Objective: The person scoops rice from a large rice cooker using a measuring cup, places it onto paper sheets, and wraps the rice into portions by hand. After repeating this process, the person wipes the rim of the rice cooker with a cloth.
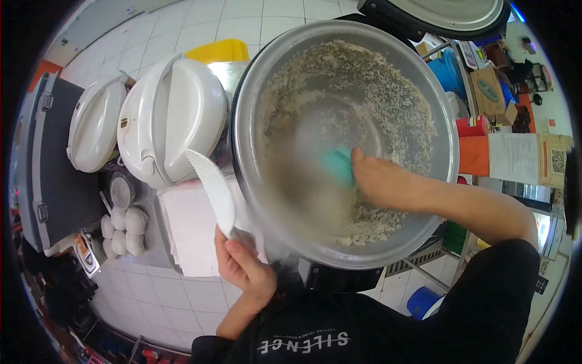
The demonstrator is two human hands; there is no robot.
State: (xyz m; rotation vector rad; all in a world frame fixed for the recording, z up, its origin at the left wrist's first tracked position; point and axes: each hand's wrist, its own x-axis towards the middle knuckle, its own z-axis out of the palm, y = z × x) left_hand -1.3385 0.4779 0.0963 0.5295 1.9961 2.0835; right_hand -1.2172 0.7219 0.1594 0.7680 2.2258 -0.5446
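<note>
A large round metal pot (450,150) stands before me, with pale rice grains (400,100) stuck around its inner wall and steam blurring its lower left. My right hand (386,184) reaches inside, closed on a teal cloth (337,167) near the pot's middle; steam and blur hide what the cloth touches. Left of the pot, my left hand (243,264) holds a white plastic rice paddle (213,189) by its lower end, blade pointing up and away. Beneath that paddle lies a stack of pinkish-white sheets (191,227).
Two white lidded containers (191,104) (97,123) stand at the left, near a dark grey insulated box (63,150). Several white cups or bowls (125,230) sit by a metal tray (88,255). The pot's open lid (445,13) is at the top right, above a cardboard box (489,91).
</note>
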